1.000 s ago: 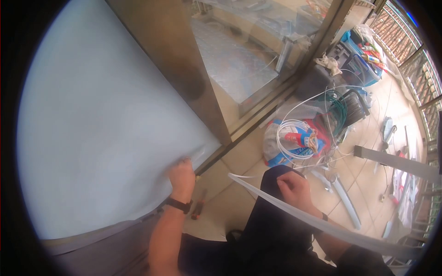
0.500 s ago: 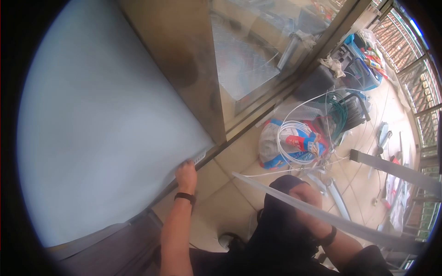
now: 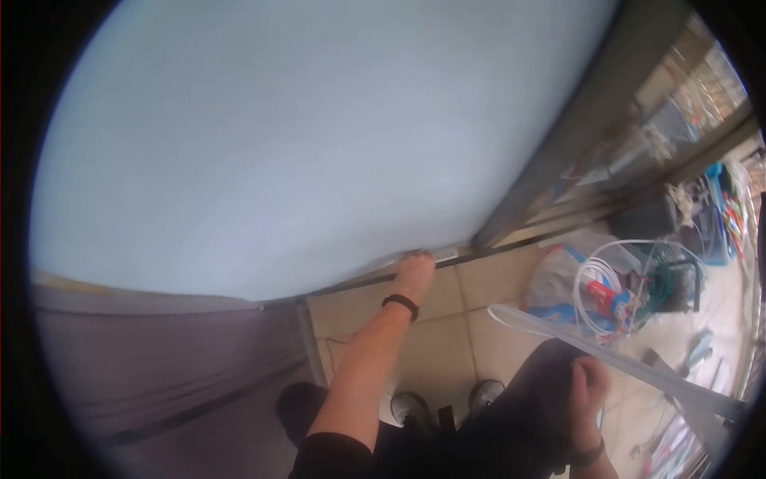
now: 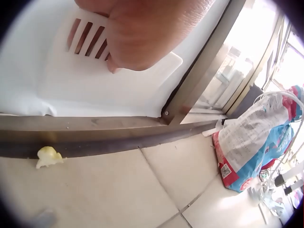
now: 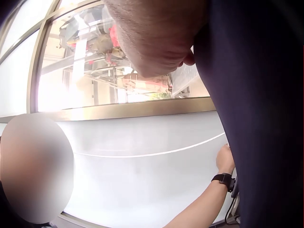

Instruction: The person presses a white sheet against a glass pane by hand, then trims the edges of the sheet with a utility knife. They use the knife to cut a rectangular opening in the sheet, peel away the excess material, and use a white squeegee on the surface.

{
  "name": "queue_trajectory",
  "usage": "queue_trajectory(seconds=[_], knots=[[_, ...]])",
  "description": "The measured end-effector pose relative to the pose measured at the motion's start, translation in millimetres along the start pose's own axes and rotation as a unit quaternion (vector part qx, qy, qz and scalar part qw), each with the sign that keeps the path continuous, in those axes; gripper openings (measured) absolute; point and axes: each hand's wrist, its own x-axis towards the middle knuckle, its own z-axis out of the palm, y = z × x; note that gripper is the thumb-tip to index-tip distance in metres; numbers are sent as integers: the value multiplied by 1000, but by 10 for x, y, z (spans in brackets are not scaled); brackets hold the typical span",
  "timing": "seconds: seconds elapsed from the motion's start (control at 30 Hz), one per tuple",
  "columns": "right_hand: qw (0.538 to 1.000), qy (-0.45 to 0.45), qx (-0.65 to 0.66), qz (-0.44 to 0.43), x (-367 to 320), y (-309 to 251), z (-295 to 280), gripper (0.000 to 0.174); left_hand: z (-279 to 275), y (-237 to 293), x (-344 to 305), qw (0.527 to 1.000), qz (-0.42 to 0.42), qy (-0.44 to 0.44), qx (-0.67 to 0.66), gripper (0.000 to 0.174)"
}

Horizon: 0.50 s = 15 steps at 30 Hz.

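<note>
My left hand (image 3: 416, 271) grips a white slotted plastic scraper (image 4: 109, 85) by its slotted part. The scraper lies flat against a smooth pale blue-white panel (image 3: 303, 144), low down near the panel's bottom right corner. In the left wrist view the scraper's wide edge comes close to the brown metal frame (image 4: 95, 124) below. My right hand (image 3: 589, 387) rests on the dark-trousered knee, its fingers loosely curled with nothing in them. The right wrist view shows that hand only from behind, beside the trouser leg (image 5: 256, 95).
A bag (image 4: 247, 137) and a coil of white cable (image 3: 594, 295) lie on the tiled floor at right. A pale strip (image 3: 622, 363) crosses before the right hand. A yellow scrap (image 4: 48, 156) sits below the frame. Grey material (image 3: 159, 359) hangs at left.
The head view has swung left, so the panel and frame appear turned. My left hand has slid a little toward the panel's corner with the scraper. The right hand stays on the knee.
</note>
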Motion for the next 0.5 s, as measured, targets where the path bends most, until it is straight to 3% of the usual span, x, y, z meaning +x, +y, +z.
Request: queue_trajectory(seconds=[0.1, 0.2, 0.33, 0.43, 0.5], knots=[[999, -24, 41, 2, 41, -50, 64, 15, -271, -239, -202, 999, -35, 29, 11, 11], [999, -9, 35, -18, 35, -13, 74, 17, -400, -674, -543, 998, -67, 3, -1, 11], [999, -18, 30, -25, 60, -61, 140, 19, -224, -1278, -880, 995, -90, 6, 44, 11], [999, -31, 24, -33, 97, -99, 144, 19, -255, -1326, -1063, 989, -121, -24, 78, 11], [998, -42, 20, -32, 93, -63, 130, 19, -448, -1223, -1190, 994, -67, -16, 85, 11]])
